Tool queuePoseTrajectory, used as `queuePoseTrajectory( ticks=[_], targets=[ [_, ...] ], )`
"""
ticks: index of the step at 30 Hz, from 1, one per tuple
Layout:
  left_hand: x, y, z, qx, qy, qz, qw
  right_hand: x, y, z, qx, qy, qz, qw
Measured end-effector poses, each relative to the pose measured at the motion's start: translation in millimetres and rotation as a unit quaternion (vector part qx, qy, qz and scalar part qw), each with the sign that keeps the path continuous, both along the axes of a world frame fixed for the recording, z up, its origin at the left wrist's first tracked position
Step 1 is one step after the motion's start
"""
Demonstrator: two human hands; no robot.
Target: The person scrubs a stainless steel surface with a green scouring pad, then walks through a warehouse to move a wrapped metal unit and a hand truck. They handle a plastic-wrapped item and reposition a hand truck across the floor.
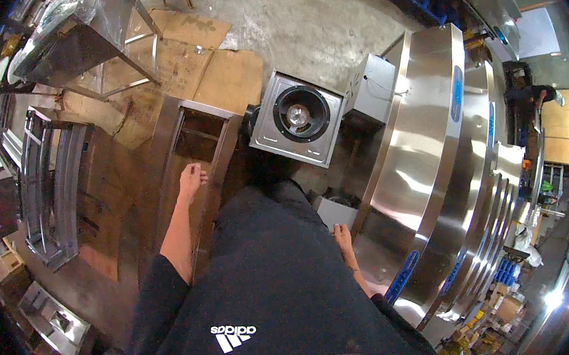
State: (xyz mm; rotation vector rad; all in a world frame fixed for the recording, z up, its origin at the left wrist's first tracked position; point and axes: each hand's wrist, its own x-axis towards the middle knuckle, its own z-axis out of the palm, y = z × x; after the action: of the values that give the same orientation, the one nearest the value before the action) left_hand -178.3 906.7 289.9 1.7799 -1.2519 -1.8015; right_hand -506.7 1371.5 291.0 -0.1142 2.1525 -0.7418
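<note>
My left hand (193, 179) hangs over the long, open-topped metal frame (172, 130) on my left, its fingers curled in. Whether anything small is inside them I cannot make out. My right hand (342, 235) is low at my right side, fingers closed, close to a grey box-like piece (335, 212); the fisheye view does not show whether they touch. What lies inside the right fingers is hidden. In front of me stands a square metal fan unit (272, 130) with a round black ring and a silver hub, apart from both hands.
Large stainless steel hoods (424, 145) stand in a row on my right. A grey metal box (371, 87) is beside the fan unit. Flattened cardboard (238, 77) lies on the concrete floor ahead. A steel table (80, 50) and a metal frame (45, 191) stand left.
</note>
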Motion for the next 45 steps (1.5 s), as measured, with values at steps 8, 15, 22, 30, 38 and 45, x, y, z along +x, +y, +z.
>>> queuePoseTrajectory(
  ticks=[8, 15, 22, 30, 38, 45],
  targets=[
    [104, 70, -68, 0.067, -0.293, -0.306, 0.903, -60, -49, 1, -0.039, 0.022, -0.098, 0.994],
    [47, 58, -31, 0.121, -0.245, -0.286, 0.918, -39, -41, 2, -0.042, -0.001, -0.126, 0.991],
    [-58, -69, -16, -0.021, -0.021, -0.145, 0.989, 26, -7, -34, -0.023, 0.008, -0.047, 0.999],
    [-73, -80, -23, -0.001, -0.069, -0.283, 0.957, 25, -27, -55, -0.029, -0.065, -0.184, 0.980],
    [33, -13, -57, -0.251, -0.183, -0.535, 0.786, 49, -25, -72, -0.050, 0.102, -0.113, 0.987],
    [55, 63, -69, -0.136, -0.187, -0.504, 0.832, 75, 48, -61, -0.015, 0.137, -0.127, 0.982]
  ],
)
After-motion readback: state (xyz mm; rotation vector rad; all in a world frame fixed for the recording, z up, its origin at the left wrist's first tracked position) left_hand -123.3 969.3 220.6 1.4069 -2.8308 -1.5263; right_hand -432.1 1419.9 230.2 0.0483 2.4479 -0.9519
